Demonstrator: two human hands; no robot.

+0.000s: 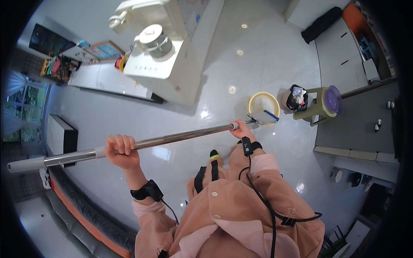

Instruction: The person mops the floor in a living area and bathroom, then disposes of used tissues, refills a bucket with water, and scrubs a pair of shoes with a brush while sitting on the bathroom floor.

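Both my hands grip a long mop with a shiny metal pole (185, 138), which slants across in front of me. My left hand (121, 151) is wrapped round the grey sleeve near the pole's upper end, which points far left. Lower down, my right hand (243, 130) is closed round the pole at a grey collar. The flat mop head (263, 117), with a blue edge, is tilted at the near side of a round yellow basin (248, 103). The basin holds whitish, foamy-looking water. Whether the mop head touches the water I cannot tell.
Right of the basin stand a bin with a black bag (297, 99) and a green stool (316, 105) bearing a purple basin (333, 101). A white drinks machine (150, 64) with a glass pot stands ahead left. A dark sofa (81, 210) lies at lower left.
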